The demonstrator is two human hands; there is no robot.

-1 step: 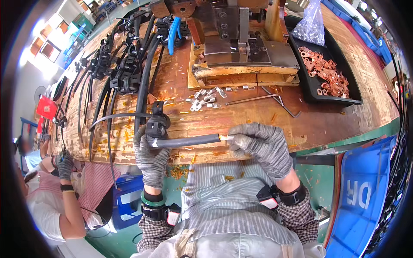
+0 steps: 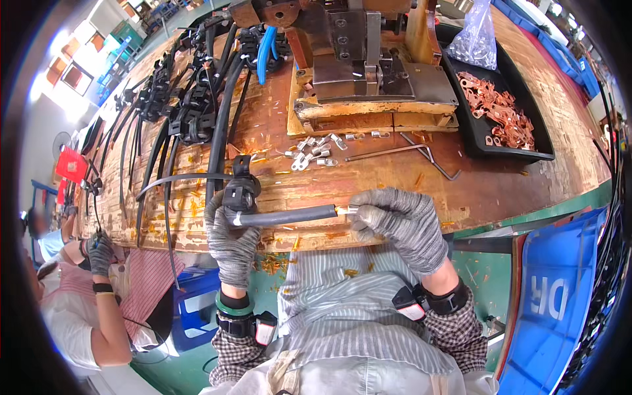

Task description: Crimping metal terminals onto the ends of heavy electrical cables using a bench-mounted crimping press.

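Observation:
My left hand [image 2: 232, 245], in a grey knitted glove, is closed round a thick black cable [image 2: 289, 216] close to a black plastic clamp-like block [image 2: 241, 191]. The cable lies level, pointing right, and bare copper shows at its tip. There my gloved right hand [image 2: 400, 220] pinches a small silvery cable lug [image 2: 351, 210], mostly covered by the fingers. Whether the copper sits inside the lug I cannot tell. Beyond the cable, several loose silver lugs [image 2: 309, 157] are heaped on the wooden bench [image 2: 368, 176].
A heavy metal press [image 2: 362, 79] stands at the back. Right of it, a black tray [image 2: 520, 155] carries copper lugs [image 2: 497, 112] and a clear bag [image 2: 475, 39]. Hex keys [image 2: 428, 155] lie before the press. Black cable assemblies [image 2: 194, 105] crowd the left; a co-worker's gloved hand [image 2: 99, 253] is at far left.

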